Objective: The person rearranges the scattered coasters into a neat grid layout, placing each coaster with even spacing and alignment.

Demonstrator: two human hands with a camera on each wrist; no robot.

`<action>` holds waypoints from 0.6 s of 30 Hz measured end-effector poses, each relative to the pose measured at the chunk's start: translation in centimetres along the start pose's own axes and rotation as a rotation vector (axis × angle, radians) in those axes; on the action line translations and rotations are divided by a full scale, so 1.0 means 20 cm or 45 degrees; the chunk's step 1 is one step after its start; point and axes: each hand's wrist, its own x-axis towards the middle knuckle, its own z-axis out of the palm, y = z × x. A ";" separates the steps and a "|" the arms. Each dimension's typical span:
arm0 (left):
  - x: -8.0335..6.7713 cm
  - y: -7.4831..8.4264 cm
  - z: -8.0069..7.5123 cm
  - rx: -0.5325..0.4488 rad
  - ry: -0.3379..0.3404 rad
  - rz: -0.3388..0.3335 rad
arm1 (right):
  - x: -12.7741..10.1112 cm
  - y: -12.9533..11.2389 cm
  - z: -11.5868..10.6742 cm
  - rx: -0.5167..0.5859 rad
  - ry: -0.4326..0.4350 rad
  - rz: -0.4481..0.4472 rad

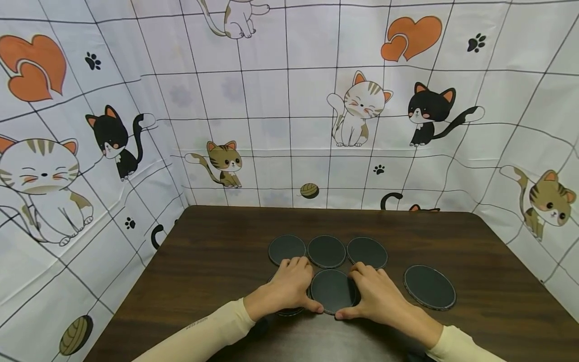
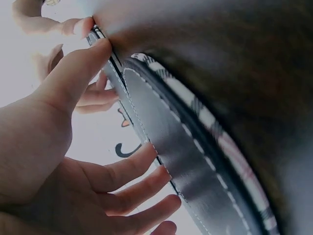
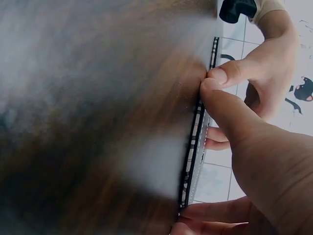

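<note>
Cat-print walls (image 1: pixel 289 100) frame the table (image 1: pixel 217 261), where both hands (image 1: pixel 289 289) pinch one dark round coaster (image 1: pixel 333 290), likely placing it next.

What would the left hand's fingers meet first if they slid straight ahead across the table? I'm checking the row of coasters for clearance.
Probably the leftmost coaster of the back row: the left hand has its fingers at that coaster's near edge. Whether they already touch cannot be told.

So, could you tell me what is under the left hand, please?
Under the left hand, a dark coaster's edge shows on the table; the rest is covered.
</note>
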 end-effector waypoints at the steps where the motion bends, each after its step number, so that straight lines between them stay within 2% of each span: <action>1: 0.00 0.00 0.00 0.004 0.001 0.001 | 0.00 0.00 0.00 0.000 0.000 -0.001; 14: -0.02 0.01 0.01 -0.007 -0.020 0.020 | -0.03 -0.01 0.01 0.037 -0.040 0.013; 18: -0.01 0.00 -0.01 0.015 0.001 0.037 | -0.02 0.00 -0.01 0.045 -0.023 0.002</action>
